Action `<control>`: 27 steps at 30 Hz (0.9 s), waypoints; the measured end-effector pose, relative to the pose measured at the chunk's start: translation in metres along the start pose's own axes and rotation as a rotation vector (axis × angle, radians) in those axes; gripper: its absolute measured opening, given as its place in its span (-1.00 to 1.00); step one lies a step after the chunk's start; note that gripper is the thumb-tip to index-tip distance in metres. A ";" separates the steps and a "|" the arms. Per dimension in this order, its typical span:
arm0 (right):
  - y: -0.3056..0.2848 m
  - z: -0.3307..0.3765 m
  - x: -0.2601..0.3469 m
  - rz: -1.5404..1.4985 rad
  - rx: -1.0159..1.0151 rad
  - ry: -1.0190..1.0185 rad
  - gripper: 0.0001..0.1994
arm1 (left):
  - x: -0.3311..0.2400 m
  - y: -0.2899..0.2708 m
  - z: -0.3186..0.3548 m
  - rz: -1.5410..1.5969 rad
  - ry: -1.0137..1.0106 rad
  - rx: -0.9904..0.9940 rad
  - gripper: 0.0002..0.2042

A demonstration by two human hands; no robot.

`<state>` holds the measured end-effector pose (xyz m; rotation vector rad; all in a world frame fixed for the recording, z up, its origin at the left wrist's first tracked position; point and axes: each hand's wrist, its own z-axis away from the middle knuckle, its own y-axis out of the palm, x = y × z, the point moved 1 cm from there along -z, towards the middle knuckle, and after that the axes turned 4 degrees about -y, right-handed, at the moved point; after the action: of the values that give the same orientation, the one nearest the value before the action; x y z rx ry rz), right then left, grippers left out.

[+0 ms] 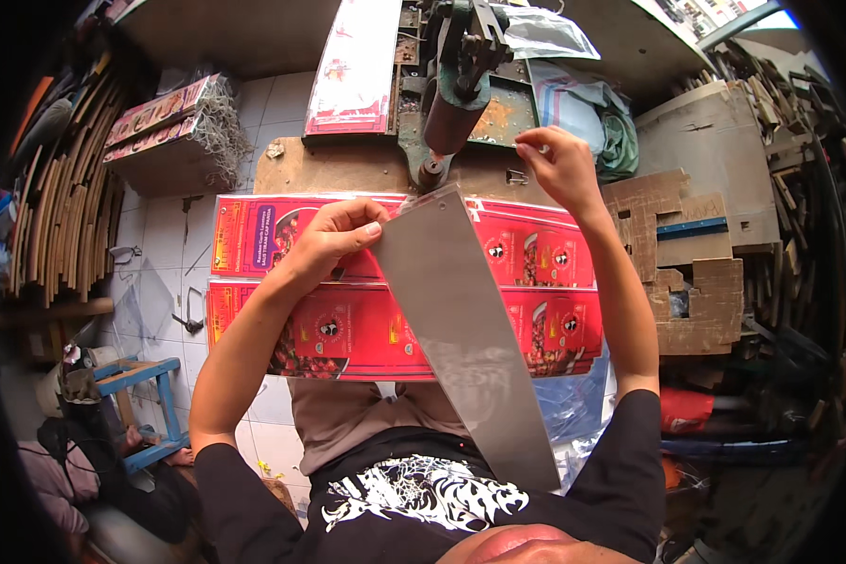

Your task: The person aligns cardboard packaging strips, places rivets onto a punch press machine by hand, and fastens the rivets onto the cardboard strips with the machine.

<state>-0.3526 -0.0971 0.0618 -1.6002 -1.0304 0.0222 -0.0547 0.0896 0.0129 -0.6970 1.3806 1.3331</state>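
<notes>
My left hand (334, 237) pinches the upper left edge of a long shiny silver foil sheet (461, 324) that slants from the machine down toward my chest. My right hand (559, 164) is raised by the green metal press machine (456, 80), fingertips closed on a small thing I cannot make out. Under the silver sheet lie two stacks of red printed flat packs (536, 254) across my lap.
Another red-and-white printed sheet (352, 70) lies on the brown machine table (334, 164). Bundled printed packs (160, 132) rest at left, cardboard die-cut scraps (691, 254) at right. A blue stool (150, 395) and another person's clothing sit at lower left. White tiled floor below.
</notes>
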 end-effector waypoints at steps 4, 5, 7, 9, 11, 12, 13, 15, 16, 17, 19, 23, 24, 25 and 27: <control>0.018 -0.040 0.002 0.125 0.132 -0.058 -0.83 | -0.005 -0.005 0.007 0.016 0.055 0.107 -0.81; 0.023 -0.046 0.007 0.149 0.193 -0.032 -0.83 | -0.006 -0.005 0.008 0.012 0.053 0.107 -0.81; 0.030 -0.055 0.010 0.172 0.250 -0.002 -0.82 | -0.007 -0.004 0.007 -0.035 0.093 0.105 -0.80; 0.039 -0.064 0.007 0.179 0.336 -0.051 -0.82 | -0.006 -0.003 0.007 -0.016 0.101 0.135 -0.81; 0.043 -0.071 0.001 0.210 0.360 -0.081 -0.82 | -0.006 -0.003 0.007 0.006 0.110 0.164 -0.81; 0.042 -0.073 0.000 0.229 0.381 -0.118 -0.83 | -0.007 -0.002 0.007 -0.002 0.104 0.169 -0.82; 0.041 -0.074 -0.001 0.250 0.403 -0.155 -0.83 | -0.007 -0.001 0.007 -0.009 0.099 0.173 -0.82; 0.046 -0.073 -0.004 0.272 0.397 -0.208 -0.84 | -0.012 0.002 0.009 -0.026 0.067 0.150 -0.82; 0.046 -0.073 -0.006 0.297 0.390 -0.264 -0.85 | -0.013 0.003 0.009 -0.041 0.040 0.126 -0.81; 0.046 -0.071 -0.008 0.298 0.390 -0.265 -0.85 | -0.011 0.003 0.008 -0.041 0.041 0.126 -0.81; 0.045 -0.070 -0.004 0.322 0.347 -0.333 -0.83 | -0.007 0.000 0.007 -0.034 0.099 0.141 -0.80; 0.045 -0.069 -0.016 0.066 0.316 -0.378 -0.90 | -0.009 0.002 0.005 -0.006 0.084 0.196 -0.80; 0.044 -0.071 -0.016 0.065 0.346 -0.390 -0.90 | -0.009 0.001 0.005 -0.005 0.087 0.199 -0.81; 0.044 -0.073 -0.016 0.065 0.375 -0.401 -0.91 | -0.008 0.001 0.005 -0.004 0.090 0.202 -0.82; 0.045 -0.079 -0.016 0.098 0.395 -0.425 -0.90 | -0.007 0.000 0.005 -0.002 0.091 0.209 -0.82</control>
<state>-0.2947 -0.1661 0.0432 -1.3037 -1.1810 0.6183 -0.0509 0.0929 0.0197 -0.6229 1.5658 1.1470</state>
